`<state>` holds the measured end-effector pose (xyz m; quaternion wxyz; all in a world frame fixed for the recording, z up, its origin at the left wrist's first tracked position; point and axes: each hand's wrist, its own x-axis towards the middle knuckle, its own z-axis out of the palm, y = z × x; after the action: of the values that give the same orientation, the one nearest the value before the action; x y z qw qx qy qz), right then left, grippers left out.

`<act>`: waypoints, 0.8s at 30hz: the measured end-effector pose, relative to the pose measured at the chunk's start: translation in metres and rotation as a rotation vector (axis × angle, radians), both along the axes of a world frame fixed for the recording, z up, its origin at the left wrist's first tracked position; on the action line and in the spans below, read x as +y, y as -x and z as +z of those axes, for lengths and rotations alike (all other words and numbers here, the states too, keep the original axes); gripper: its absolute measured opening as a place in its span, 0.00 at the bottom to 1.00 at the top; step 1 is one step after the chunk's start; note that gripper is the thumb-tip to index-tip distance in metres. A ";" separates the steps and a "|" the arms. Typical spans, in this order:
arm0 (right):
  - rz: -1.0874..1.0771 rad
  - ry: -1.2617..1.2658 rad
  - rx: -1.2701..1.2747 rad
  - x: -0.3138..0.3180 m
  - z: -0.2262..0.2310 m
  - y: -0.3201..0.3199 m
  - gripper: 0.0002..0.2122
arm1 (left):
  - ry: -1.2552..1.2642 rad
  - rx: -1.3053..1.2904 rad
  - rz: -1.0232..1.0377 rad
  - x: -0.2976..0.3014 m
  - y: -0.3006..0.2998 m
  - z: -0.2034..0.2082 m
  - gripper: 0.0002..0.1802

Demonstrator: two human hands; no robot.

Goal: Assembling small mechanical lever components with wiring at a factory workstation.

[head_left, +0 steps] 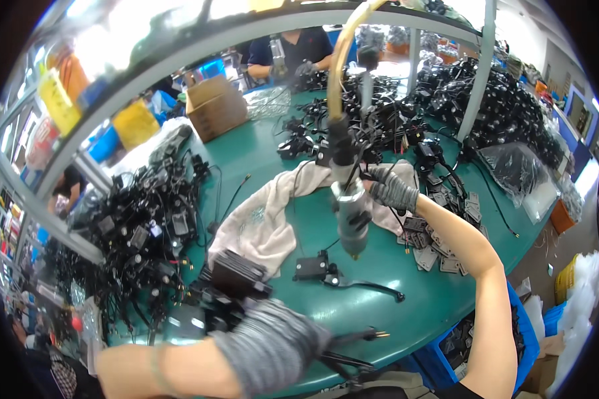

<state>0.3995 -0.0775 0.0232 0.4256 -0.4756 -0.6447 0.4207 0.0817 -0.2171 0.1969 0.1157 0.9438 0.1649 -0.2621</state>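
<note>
My left hand, in a grey striped glove, is smeared by motion at the near edge of the green table. Its fingers are hard to make out. Beside it are black parts with boxy bodies, and a black lead with pin tips shows past its fingers. My right hand, gloved alike, has curled fingers next to a hanging power screwdriver. What they hold, if anything, is hidden. Between the hands a black brake lever assembly lies on the table. A pale cloth lies behind it.
Black lever assemblies with cables heap up at left and far right. Flat grey plates lie beside my right forearm. A blue bin stands below the table edge. A cardboard box and another person are across.
</note>
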 end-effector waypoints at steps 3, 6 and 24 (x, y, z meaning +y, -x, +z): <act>-0.350 0.027 -0.301 0.010 0.019 -0.014 0.14 | -0.261 0.002 0.142 0.047 0.000 0.033 0.10; -0.294 0.003 -0.100 0.048 0.025 -0.047 0.12 | -0.559 0.213 0.116 0.122 -0.012 0.036 0.09; 0.023 -0.262 -0.721 -0.138 0.021 -0.009 0.14 | -1.107 -0.415 -0.259 0.383 -0.190 -0.161 0.17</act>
<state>0.4083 -0.2160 0.0441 0.2238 -0.5275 -0.8066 0.1452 0.2717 0.1655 0.0362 -0.3957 0.9075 0.1347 0.0404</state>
